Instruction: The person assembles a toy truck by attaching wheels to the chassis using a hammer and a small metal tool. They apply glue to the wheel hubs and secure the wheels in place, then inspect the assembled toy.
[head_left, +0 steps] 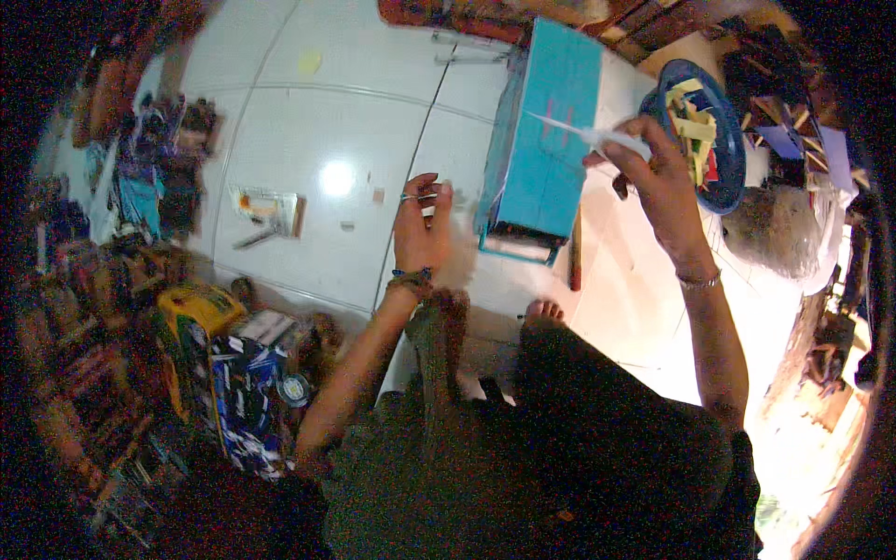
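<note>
My right hand [658, 182] is closed around a small white bottle with a long thin nozzle [607, 138], held over the right side of a long teal box [551, 121]. The nozzle points left across the box's top, which has two pink marks. My left hand [425, 224] is to the left of the box, its fingers curled. A small white piece shows at those fingers, too blurred to name. The box lies on pale floor tiles [373, 121], with a bent teal bar [518, 255] at its near end.
At the right stands a dark blue basin [733, 177] of yellow scraps. A small box and a dark tool [266, 229] lie on the tiles at left. Nearer are a yellow item [201, 306] and a blue-white patterned bag [247, 392]. My bare foot [544, 313] shows near the box.
</note>
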A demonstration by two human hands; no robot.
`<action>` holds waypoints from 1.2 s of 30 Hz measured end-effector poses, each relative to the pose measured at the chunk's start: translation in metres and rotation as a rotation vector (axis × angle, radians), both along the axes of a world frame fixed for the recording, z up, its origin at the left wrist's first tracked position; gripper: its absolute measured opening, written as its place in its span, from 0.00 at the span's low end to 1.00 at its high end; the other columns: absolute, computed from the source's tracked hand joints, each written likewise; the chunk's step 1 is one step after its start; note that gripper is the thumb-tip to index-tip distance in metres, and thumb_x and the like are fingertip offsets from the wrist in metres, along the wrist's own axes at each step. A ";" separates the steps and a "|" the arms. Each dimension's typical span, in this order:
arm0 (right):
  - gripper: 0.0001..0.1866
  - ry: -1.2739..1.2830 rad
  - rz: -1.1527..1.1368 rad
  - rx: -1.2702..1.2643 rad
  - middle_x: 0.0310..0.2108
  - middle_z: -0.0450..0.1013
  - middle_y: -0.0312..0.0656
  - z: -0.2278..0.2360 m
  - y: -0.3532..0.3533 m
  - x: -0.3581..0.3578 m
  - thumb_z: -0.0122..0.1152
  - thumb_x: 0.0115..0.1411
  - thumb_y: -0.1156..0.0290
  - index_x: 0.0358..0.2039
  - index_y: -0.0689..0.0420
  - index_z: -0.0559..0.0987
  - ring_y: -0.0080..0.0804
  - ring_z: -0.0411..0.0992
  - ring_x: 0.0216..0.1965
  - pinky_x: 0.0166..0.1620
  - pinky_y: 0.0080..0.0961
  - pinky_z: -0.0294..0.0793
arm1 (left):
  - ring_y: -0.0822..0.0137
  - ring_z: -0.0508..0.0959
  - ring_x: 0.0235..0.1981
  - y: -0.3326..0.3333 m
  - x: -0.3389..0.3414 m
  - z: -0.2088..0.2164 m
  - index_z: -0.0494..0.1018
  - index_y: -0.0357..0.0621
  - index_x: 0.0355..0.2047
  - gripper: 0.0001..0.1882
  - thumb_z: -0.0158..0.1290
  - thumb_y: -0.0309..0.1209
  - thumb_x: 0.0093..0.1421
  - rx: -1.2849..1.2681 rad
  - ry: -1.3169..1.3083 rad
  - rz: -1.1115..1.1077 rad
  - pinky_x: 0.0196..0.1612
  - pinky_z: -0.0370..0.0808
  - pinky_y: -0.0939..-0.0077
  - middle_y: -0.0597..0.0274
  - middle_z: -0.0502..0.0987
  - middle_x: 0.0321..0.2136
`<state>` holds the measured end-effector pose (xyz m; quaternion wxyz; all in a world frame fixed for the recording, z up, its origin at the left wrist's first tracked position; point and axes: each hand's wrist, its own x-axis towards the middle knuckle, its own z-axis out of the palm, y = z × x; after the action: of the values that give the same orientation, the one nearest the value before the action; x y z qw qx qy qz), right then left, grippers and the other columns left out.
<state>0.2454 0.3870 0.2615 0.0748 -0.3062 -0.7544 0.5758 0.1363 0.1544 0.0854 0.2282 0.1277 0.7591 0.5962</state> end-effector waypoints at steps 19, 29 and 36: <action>0.19 0.136 -0.548 -0.235 0.53 0.60 0.36 -0.141 -0.001 0.202 0.52 0.64 0.64 0.52 0.52 0.80 0.27 0.65 0.46 0.48 0.27 0.66 | 0.25 0.60 0.59 0.122 0.022 0.113 0.18 0.56 0.69 0.79 0.72 0.52 0.36 -0.771 0.248 -0.516 0.51 0.67 0.27 0.26 0.52 0.61; 0.16 0.097 -0.433 -0.303 0.54 0.61 0.35 -0.135 -0.001 0.203 0.54 0.64 0.65 0.49 0.57 0.79 0.25 0.66 0.46 0.47 0.26 0.65 | 0.55 0.76 0.50 -0.004 -0.044 0.106 0.16 0.39 0.67 0.76 0.72 0.45 0.45 0.007 -0.393 0.024 0.56 0.73 0.64 0.42 0.69 0.56; 0.13 0.202 -0.431 -0.212 0.45 0.68 0.35 -0.141 -0.003 0.174 0.56 0.65 0.63 0.46 0.56 0.77 0.27 0.69 0.42 0.44 0.26 0.64 | 0.56 0.78 0.48 -0.078 -0.094 0.092 0.21 0.40 0.69 0.71 0.71 0.43 0.48 -0.058 -0.108 0.395 0.50 0.77 0.60 0.48 0.74 0.51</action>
<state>0.4194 0.3842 0.1204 0.2384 -0.4069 -0.5959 0.6500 0.0421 0.0767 0.1770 0.1507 -0.0622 0.7728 0.6133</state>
